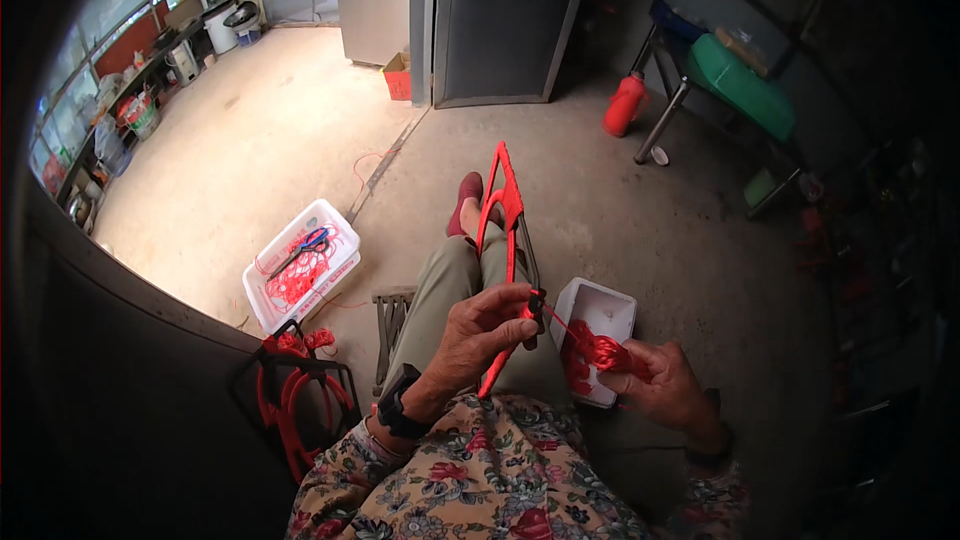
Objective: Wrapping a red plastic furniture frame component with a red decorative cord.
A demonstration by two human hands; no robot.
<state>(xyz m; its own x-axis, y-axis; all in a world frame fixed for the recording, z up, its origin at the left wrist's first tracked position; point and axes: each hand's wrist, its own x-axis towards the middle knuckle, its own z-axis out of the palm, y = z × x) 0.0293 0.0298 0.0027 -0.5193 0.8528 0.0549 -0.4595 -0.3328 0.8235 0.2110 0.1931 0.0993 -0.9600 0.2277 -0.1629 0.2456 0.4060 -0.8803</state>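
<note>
Across my lap stands a narrow dark frame wrapped in red cord [512, 202], its far end tilted up over my knees. My left hand [482, 338] is closed on the frame's near part, thumb and fingers pinching it where dark bar shows. To the right, my right hand [660, 387] grips a looped bundle of red cord [598, 351]. A thin strand runs taut from that bundle to the frame at my left fingertips. Below the bundle is a white foam box [612, 308] with more red cord in it.
At the left, a white plastic basket [345, 230] holds red cord scraps and blue-handled scissors [312, 240]. Nearer are red-wrapped dark frames [300, 405] and a small stool [392, 315]. A red thermos flask [625, 105] stands by a metal-legged table [663, 120] at the far right.
</note>
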